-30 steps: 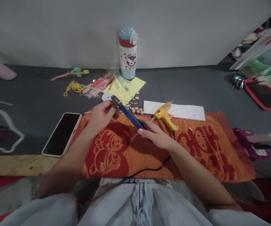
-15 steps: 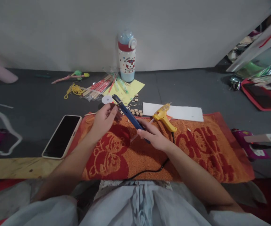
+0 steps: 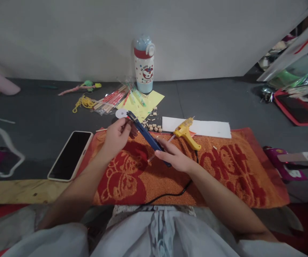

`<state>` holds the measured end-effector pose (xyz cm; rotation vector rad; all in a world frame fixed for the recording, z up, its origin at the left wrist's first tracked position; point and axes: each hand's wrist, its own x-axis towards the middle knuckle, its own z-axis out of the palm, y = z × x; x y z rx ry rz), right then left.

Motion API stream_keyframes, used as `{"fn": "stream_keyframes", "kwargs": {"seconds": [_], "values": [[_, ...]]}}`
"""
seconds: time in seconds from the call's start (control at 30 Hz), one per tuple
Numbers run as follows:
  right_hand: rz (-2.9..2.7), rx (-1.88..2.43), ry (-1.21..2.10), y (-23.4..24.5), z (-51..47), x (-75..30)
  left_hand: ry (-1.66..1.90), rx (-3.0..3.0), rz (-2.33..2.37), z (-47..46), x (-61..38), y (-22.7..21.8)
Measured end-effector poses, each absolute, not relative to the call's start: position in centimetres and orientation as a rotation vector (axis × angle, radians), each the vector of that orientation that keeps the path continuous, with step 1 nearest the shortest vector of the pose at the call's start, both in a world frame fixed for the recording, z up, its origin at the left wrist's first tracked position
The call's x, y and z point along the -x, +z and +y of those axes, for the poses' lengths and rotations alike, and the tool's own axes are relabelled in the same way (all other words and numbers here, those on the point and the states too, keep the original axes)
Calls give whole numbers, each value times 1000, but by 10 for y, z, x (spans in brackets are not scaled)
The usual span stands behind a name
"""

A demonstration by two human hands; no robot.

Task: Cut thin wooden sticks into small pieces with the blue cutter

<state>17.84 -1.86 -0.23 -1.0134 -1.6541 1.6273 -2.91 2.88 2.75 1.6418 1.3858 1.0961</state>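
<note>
In the head view, a long, slim dark blue tool (image 3: 146, 135) is held up over the orange towel (image 3: 167, 184), slanted from upper left down to lower right, its far end blackish and narrow. Its lower end is gripped by the right hand (image 3: 174, 155), the thumb laid along the near side, fingers wrapped around it. Up at the far end, the left hand (image 3: 118, 135) is brought in close, half closed, thumb and fingertips drawn together; whether anything small is pinched there cannot be told.

Now to the lettering! On the bottle (image 3: 144, 67), what looks like "SO CUTE" is printed above a round red picture. Big red letters are woven into the towel's right side, but the full wording cannot be made out.

Just right of the tool, a yellow glue gun (image 3: 184, 130) is rested across a white strip (image 3: 211, 128) and the towel's edge. Small wooden pieces (image 3: 154, 127) are scattered beyond the tool, on the dark desk (image 3: 210, 98).
</note>
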Motion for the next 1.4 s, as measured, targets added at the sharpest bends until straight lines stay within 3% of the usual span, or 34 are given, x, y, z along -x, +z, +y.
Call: {"fn": "stream_keyframes", "kwargs": {"seconds": [0.7,1.4], "values": [[-1756,996,1541,-6,-18,-182,1025,-1129,1191,32,30,27],[-1771,1045,1495,-6,-16,-180,1042,-1323,1256,33,30,29]]}}
